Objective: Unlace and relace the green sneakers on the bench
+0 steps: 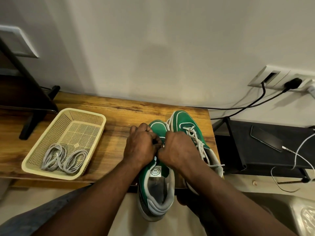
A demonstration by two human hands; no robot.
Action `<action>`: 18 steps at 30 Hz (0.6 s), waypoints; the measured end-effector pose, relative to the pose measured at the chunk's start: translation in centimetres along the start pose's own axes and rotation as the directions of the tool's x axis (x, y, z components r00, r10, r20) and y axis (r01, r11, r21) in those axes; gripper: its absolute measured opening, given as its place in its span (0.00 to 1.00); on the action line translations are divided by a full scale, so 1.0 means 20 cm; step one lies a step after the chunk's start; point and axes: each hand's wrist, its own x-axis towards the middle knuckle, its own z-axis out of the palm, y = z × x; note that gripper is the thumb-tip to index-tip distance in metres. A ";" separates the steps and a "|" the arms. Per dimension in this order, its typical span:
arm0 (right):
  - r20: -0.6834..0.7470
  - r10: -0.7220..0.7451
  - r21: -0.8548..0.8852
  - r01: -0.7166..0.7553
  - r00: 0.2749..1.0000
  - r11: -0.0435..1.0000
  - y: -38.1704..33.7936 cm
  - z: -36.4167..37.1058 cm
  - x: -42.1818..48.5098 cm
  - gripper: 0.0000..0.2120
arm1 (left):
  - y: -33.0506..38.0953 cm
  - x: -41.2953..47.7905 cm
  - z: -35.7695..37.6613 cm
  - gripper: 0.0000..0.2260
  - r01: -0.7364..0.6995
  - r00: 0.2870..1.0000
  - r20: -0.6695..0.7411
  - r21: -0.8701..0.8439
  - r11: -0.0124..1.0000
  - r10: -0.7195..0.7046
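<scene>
- The left hand (141, 143) and right hand (177, 150) meet knuckle to knuckle, both with fingers curled under.
- The right grip pinches a sliver of white lace (163, 145); what the left grip holds is hidden, so I cannot tell.
- Directly beneath them lies the near green sneaker (158, 126), suede-like with white piping and grey lining. It points toward the wall, and its heel overhangs the desk (119, 108) edge.
- Touching its right side is the second green sneaker (185, 123), its rope laces (196, 138) loose.
- Well to the left is a cream perforated basket (68, 111) holding coiled flat grey laces (63, 159).
</scene>
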 end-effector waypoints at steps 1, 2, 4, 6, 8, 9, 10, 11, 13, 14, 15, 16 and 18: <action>-0.017 0.013 -0.012 -0.013 1.000 1.000 0.01 0.00 0.02 0.14 | 0.00 0.00 0.00 0.08 0.001 1.000 -0.005 0.005 1.000 0.000; -0.021 0.025 -0.015 -0.025 0.999 1.000 0.02 -0.01 0.03 0.13 | 0.01 -0.01 0.00 0.08 0.001 1.000 -0.010 0.010 1.000 -0.001; -0.009 0.043 -0.001 -0.043 0.999 0.999 0.05 -0.01 0.05 0.12 | 0.02 -0.01 -0.01 0.08 -0.001 1.000 -0.019 0.017 1.000 0.001; -0.002 0.052 0.025 -0.052 0.999 0.998 0.07 0.00 0.07 0.11 | 0.03 -0.02 -0.02 0.08 -0.008 1.000 -0.023 0.031 0.999 0.009; 0.011 0.068 0.062 -0.068 0.998 0.996 0.09 0.00 0.08 0.09 | 0.04 -0.03 -0.01 0.11 -0.025 0.999 -0.024 0.067 0.997 0.026; 0.023 0.077 0.088 -0.079 0.997 0.993 0.10 0.00 0.09 0.07 | 0.05 -0.03 -0.01 0.13 -0.033 0.999 -0.030 0.088 0.996 0.035; 0.035 0.088 0.117 -0.091 0.996 0.989 0.11 0.00 0.09 0.04 | 0.06 -0.04 0.00 0.14 -0.040 0.998 -0.040 0.108 0.993 0.045; 0.041 0.099 0.146 -0.104 0.994 0.984 0.13 0.00 0.09 0.02 | 0.08 -0.05 0.00 0.15 -0.051 0.997 -0.052 0.128 0.990 0.058; 0.051 0.107 0.187 -0.115 0.993 0.976 0.14 -0.01 0.09 0.01 | 0.10 -0.05 0.02 0.14 -0.074 0.994 -0.064 0.173 0.982 0.086; 0.053 0.100 0.195 -0.108 0.994 0.975 0.15 -0.01 0.09 0.01 | 0.11 -0.06 0.03 0.14 -0.077 0.994 -0.062 0.186 0.979 0.090; 0.053 0.090 0.198 -0.099 0.995 0.975 0.15 -0.01 0.09 0.02 | 0.12 -0.06 0.03 0.13 -0.073 0.995 -0.055 0.191 0.979 0.085; 0.055 0.078 0.198 -0.087 0.995 0.976 0.14 -0.01 0.09 0.04 | 0.12 -0.06 0.04 0.13 -0.064 0.996 -0.041 0.190 0.980 0.073; 0.044 0.032 0.179 -0.040 0.998 0.983 0.12 0.00 0.07 0.07 | 0.11 -0.05 0.04 0.12 -0.067 0.998 0.010 0.187 0.980 0.066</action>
